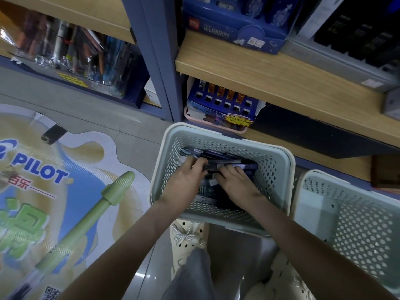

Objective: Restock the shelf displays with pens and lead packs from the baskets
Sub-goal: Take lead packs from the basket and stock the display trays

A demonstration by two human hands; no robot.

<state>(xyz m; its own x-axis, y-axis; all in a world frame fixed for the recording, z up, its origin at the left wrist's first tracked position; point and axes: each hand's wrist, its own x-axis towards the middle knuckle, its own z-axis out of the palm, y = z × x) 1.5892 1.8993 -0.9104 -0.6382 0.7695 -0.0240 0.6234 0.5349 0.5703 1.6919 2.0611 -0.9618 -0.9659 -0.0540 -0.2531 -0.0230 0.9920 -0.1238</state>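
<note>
Basket (281, 169) of HB lead packs (231, 163), left hand (186, 177) and right hand (236, 182) gripping them, PILOT floor sticker (41, 169)

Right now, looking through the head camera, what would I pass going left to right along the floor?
Pilot floor sticker → left hand → right hand, both hands gripping dark packs inside one basket → second basket.
</note>
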